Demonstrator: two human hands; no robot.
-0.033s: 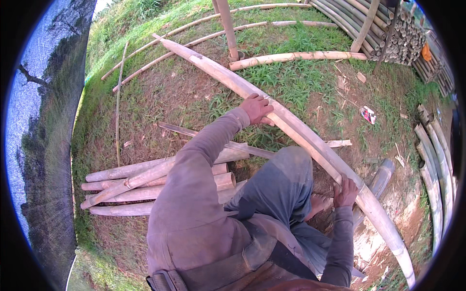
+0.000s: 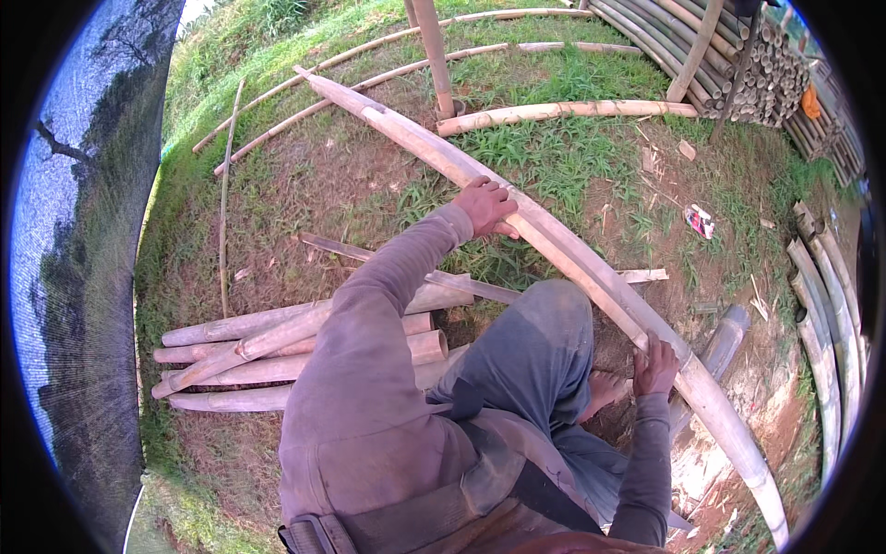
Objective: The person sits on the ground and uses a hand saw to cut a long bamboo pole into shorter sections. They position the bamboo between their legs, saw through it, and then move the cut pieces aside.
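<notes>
A long bamboo pole [image 2: 591, 274] runs slantwise across the view, from the far left to the near right, passing in front of my bent knee [image 2: 563, 314]. My left hand [image 2: 486, 207] grips it near its middle, fingers laid over the top. Nearer to me, my right hand [image 2: 656, 366] is wrapped round the pole's close edge; its thumb side is partly hidden. Under the pole by this hand lies a short, thick grey bamboo piece [image 2: 724, 342]. My bare foot [image 2: 604, 391] shows just left of the right hand.
Several cut bamboo lengths [image 2: 242, 371] lie in a pile at left. Behind stands an upright post [image 2: 433, 60], with a bamboo log [image 2: 568, 111] at its foot. Stacked poles [image 2: 761, 83] fill the back right; more bamboo [image 2: 821, 342] lies at right. A net screen [image 2: 83, 277] borders the left.
</notes>
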